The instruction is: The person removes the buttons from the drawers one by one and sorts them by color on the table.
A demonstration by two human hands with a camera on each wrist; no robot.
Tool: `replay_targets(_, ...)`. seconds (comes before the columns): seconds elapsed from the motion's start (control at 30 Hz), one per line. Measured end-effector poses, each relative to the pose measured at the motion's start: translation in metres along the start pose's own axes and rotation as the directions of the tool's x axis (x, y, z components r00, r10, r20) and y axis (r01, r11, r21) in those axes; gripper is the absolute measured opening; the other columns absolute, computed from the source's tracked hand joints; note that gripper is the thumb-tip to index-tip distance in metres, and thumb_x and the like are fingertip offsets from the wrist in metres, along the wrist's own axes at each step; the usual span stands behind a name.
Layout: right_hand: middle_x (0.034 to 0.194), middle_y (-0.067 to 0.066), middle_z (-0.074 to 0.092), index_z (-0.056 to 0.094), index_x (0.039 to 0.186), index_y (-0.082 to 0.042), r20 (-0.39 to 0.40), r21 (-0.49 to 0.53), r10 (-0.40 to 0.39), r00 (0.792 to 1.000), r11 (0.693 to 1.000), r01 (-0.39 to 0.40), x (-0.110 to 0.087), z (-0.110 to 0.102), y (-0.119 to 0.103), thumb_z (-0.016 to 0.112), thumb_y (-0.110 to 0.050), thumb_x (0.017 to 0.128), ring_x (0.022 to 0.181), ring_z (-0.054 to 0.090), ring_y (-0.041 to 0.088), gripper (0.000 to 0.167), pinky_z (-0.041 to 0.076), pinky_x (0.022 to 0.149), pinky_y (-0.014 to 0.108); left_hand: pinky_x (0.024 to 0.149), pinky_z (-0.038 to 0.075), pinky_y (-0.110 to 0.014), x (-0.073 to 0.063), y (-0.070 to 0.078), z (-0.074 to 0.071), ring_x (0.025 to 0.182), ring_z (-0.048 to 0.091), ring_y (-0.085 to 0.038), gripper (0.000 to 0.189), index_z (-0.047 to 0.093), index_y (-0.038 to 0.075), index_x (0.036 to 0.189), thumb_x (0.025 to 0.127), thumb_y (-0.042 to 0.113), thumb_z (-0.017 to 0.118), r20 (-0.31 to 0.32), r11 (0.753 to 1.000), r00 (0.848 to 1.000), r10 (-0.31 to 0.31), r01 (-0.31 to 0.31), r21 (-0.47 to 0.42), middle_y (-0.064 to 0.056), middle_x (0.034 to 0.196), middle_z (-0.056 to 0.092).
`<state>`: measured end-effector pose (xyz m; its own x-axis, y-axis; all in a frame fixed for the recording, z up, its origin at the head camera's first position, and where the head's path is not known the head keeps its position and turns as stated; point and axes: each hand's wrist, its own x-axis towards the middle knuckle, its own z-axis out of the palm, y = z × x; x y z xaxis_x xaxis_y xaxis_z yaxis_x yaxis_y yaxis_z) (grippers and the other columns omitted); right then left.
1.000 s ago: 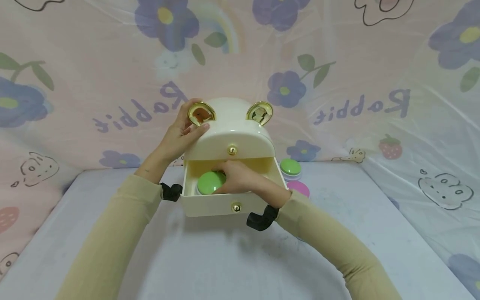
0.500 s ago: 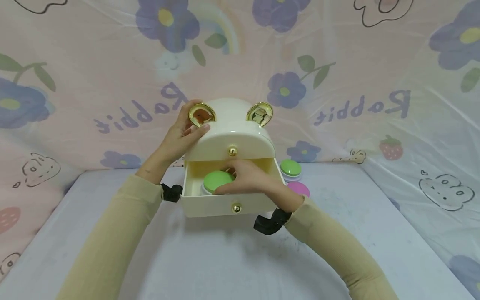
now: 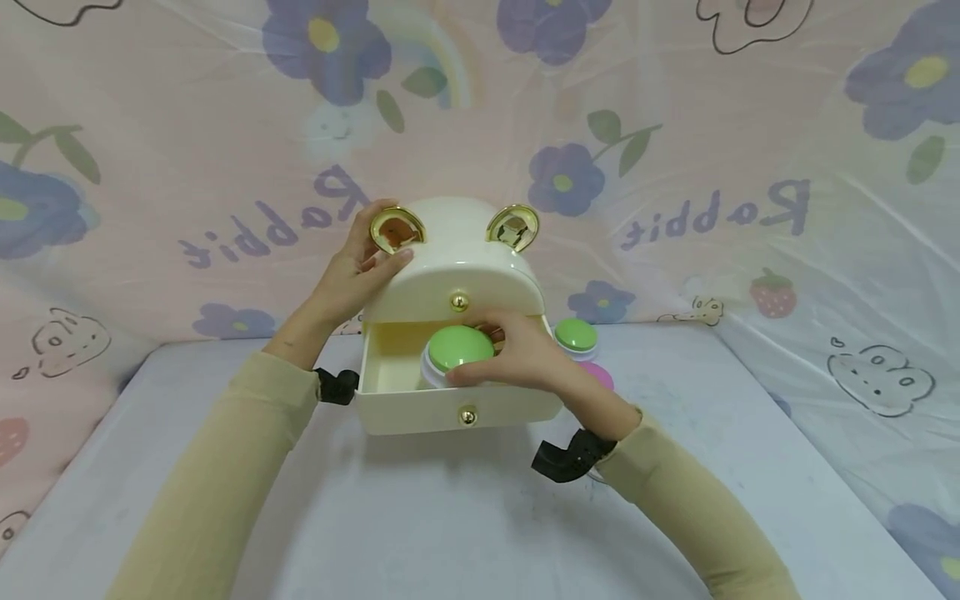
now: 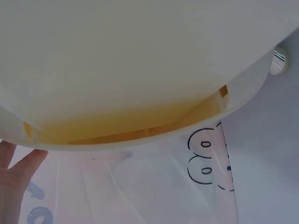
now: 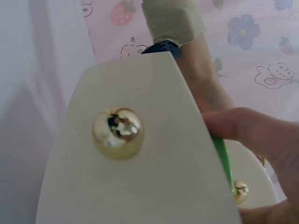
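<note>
A cream storage box (image 3: 465, 237) with two gold-rimmed ears stands on the table, its lower drawer (image 3: 412, 414) pulled out. My left hand (image 3: 360, 271) holds the box's upper left side, thumb on the front by the ear and other fingers behind. Inside the drawer, a small white jar with a green lid (image 3: 459, 347) is gripped by my right hand (image 3: 525, 354), thumb at its front and fingers on the far side. The jar tilts slightly and rises above the drawer's front wall. In the right wrist view, the drawer front hides most of the jar.
Right of the box stand another green-lidded jar (image 3: 576, 335) and a pink-lidded one (image 3: 602, 375), partly hidden by my right arm. Gold knobs sit on the upper front (image 3: 459, 302) and on the drawer. A printed cloth (image 3: 465, 125) hangs behind the white table.
My right hand has moved the green-lidded jar from the drawer's left side toward its middle and raised it. The left hand keeps its hold on the box.
</note>
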<state>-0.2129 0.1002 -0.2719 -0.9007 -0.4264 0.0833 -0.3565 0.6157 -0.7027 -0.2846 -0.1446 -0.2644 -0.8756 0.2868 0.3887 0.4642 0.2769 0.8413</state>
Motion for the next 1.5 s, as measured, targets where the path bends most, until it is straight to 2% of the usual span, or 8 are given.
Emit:
replay_targets(0.3, 0.115, 0.001, 0.062, 0.061, 0.125, -0.015, -0.034, 0.044, 0.041, 0.999, 0.998, -0.039, -0.012, -0.015, 0.004, 0.084, -0.03, 0.069, 0.105, 0.06, 0.021, 0.062, 0.05, 0.087, 0.034, 0.115, 0.019, -0.056, 0.0, -0.001, 0.0, 0.143, 0.029, -0.032, 0.064, 0.022, 0.042, 0.145, 0.096, 0.028, 0.059, 0.001, 1.0, 1.0, 0.001, -0.001, 0.004, -0.01, 0.142, 0.044)
replay_targets(0.53, 0.116, 0.005, 0.062, 0.059, 0.128, -0.012, -0.034, 0.06, 0.028, 0.999, 0.998, -0.026, -0.017, -0.028, 0.007, 0.083, -0.028, 0.07, 0.106, 0.059, 0.024, 0.064, 0.049, 0.09, 0.038, 0.115, 0.019, -0.055, -0.001, 0.001, 0.0, 0.143, 0.029, -0.03, 0.064, 0.021, 0.044, 0.145, 0.095, 0.029, 0.059, 0.002, 1.0, 1.0, -0.01, 0.01, 0.009, -0.008, 0.144, 0.043)
replay_targets(0.77, 0.117, 0.006, 0.062, 0.059, 0.128, -0.012, -0.053, 0.052, 0.016, 0.998, 0.999, -0.014, -0.024, -0.041, 0.015, 0.082, -0.028, 0.071, 0.107, 0.058, 0.026, 0.063, 0.047, 0.092, 0.041, 0.114, 0.022, -0.056, -0.001, 0.002, 0.0, 0.143, 0.028, -0.032, 0.063, 0.021, 0.044, 0.145, 0.096, 0.03, 0.058, 0.01, 1.0, 1.0, -0.019, 0.019, -0.005, -0.011, 0.144, 0.041)
replay_targets(1.0, 0.122, 0.007, 0.059, 0.057, 0.129, -0.013, -0.101, 0.067, 0.071, 0.992, 0.996, -0.065, -0.033, -0.057, 0.021, 0.082, -0.027, 0.072, 0.111, 0.056, 0.028, 0.064, 0.047, 0.095, 0.043, 0.112, 0.025, -0.057, -0.001, 0.002, 0.0, 0.143, 0.029, -0.031, 0.063, 0.021, 0.041, 0.146, 0.096, 0.028, 0.058, 0.008, 1.0, 1.0, -0.019, 0.02, -0.022, -0.013, 0.142, 0.043)
replay_targets(1.13, 0.124, 0.008, 0.058, 0.056, 0.131, -0.011, -0.113, 0.056, 0.075, 0.991, 0.996, -0.068, -0.036, -0.066, 0.025, 0.081, -0.026, 0.073, 0.112, 0.055, 0.029, 0.065, 0.046, 0.096, 0.045, 0.112, 0.026, -0.056, -0.001, 0.002, 0.0, 0.142, 0.031, -0.031, 0.063, 0.021, 0.041, 0.145, 0.096, 0.027, 0.058, 0.005, 1.0, 1.0, -0.014, 0.015, -0.021, -0.014, 0.141, 0.044)
replay_targets(1.3, 0.128, 0.01, 0.056, 0.055, 0.131, -0.009, -0.127, 0.027, 0.078, 0.989, 0.997, -0.075, -0.039, -0.074, 0.031, 0.081, -0.026, 0.074, 0.113, 0.054, 0.03, 0.065, 0.045, 0.098, 0.047, 0.113, 0.023, -0.056, 0.0, 0.003, 0.0, 0.142, 0.031, -0.029, 0.063, 0.021, 0.039, 0.146, 0.096, 0.026, 0.058, 0.007, 1.0, 1.0, -0.004, 0.004, -0.025, -0.012, 0.14, 0.045)
replay_targets(1.5, 0.129, 0.01, 0.056, 0.055, 0.132, -0.012, -0.153, 0.012, 0.128, 0.98, 0.992, -0.128, -0.044, -0.082, 0.04, 0.08, -0.03, 0.075, 0.114, 0.052, 0.031, 0.065, 0.045, 0.096, 0.046, 0.115, 0.019, -0.055, -0.001, 0.002, -0.001, 0.143, 0.03, -0.029, 0.064, 0.02, 0.04, 0.146, 0.096, 0.027, 0.058, 0.011, 1.0, 1.0, -0.014, 0.014, -0.024, -0.009, 0.142, 0.044)
